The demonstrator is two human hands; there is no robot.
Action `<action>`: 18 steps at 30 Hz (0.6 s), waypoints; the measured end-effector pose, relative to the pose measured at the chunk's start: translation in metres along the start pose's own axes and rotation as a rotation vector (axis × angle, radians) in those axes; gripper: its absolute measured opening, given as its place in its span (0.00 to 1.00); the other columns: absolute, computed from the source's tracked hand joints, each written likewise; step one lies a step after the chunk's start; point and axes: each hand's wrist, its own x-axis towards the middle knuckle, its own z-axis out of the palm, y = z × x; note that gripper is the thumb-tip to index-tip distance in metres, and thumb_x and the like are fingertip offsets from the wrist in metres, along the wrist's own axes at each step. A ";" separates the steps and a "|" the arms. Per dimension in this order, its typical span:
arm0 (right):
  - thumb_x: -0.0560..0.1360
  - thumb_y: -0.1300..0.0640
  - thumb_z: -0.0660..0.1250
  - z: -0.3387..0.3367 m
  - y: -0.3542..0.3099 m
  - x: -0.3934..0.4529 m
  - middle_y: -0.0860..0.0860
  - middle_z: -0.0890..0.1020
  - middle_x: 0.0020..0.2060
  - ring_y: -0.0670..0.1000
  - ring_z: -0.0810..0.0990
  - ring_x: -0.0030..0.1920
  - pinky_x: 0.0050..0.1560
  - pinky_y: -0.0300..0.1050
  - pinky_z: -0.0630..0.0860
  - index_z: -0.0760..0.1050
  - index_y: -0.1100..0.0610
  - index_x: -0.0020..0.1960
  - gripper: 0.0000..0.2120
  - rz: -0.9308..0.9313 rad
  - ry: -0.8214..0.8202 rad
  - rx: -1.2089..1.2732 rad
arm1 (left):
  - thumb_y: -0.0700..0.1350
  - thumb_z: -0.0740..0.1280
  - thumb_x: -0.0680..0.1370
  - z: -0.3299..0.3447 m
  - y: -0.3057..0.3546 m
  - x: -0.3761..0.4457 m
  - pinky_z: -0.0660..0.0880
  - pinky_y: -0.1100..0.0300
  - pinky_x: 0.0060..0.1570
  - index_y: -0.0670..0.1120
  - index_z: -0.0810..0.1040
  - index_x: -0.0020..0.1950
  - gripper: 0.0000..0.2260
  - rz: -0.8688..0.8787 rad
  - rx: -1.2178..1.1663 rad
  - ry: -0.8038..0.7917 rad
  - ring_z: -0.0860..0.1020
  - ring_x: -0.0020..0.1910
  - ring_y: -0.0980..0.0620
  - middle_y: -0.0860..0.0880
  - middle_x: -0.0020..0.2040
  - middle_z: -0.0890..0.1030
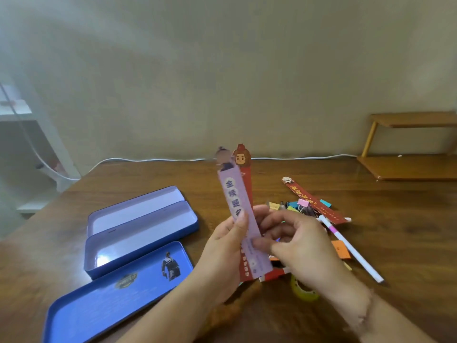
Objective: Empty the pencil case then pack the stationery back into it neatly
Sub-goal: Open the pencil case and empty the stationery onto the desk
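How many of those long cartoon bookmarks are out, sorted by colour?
Lilac bookmark, held in both hands: 1
Red bookmark behind it, also held: 1
Red bookmark lying on the table: 1
Total in view: 3; the clutter may hide others.

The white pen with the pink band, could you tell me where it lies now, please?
In the head view, the white pen lies diagonally on the table, right of the right hand, beside the orange note.
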 end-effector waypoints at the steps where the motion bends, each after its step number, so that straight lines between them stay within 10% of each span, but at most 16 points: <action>1: 0.66 0.51 0.79 0.001 0.001 -0.001 0.44 0.84 0.34 0.43 0.83 0.36 0.31 0.35 0.77 0.77 0.48 0.43 0.12 -0.050 0.057 -0.160 | 0.51 0.61 0.78 -0.002 -0.001 0.001 0.81 0.51 0.48 0.43 0.80 0.59 0.17 0.001 0.049 0.021 0.84 0.50 0.45 0.41 0.55 0.84; 4: 0.68 0.41 0.73 -0.011 0.006 0.003 0.40 0.81 0.35 0.40 0.78 0.37 0.33 0.37 0.70 0.72 0.44 0.44 0.13 -0.271 0.223 -0.594 | 0.50 0.59 0.81 -0.007 0.002 0.006 0.80 0.54 0.38 0.43 0.80 0.54 0.14 0.025 0.074 0.148 0.83 0.40 0.45 0.42 0.45 0.84; 8: 0.73 0.40 0.67 -0.032 0.019 0.017 0.37 0.75 0.54 0.42 0.69 0.60 0.44 0.39 0.67 0.77 0.40 0.56 0.13 -0.251 0.036 -0.970 | 0.54 0.56 0.83 -0.018 0.013 0.011 0.67 0.63 0.22 0.44 0.77 0.53 0.17 -0.039 -0.080 0.217 0.67 0.24 0.54 0.49 0.31 0.70; 18: 0.73 0.42 0.69 -0.029 0.023 0.020 0.37 0.75 0.54 0.43 0.67 0.59 0.54 0.41 0.71 0.73 0.41 0.59 0.15 -0.186 -0.102 -0.919 | 0.49 0.54 0.83 -0.026 0.020 0.014 0.67 0.63 0.21 0.42 0.76 0.56 0.15 0.030 -0.200 0.173 0.66 0.24 0.54 0.47 0.32 0.70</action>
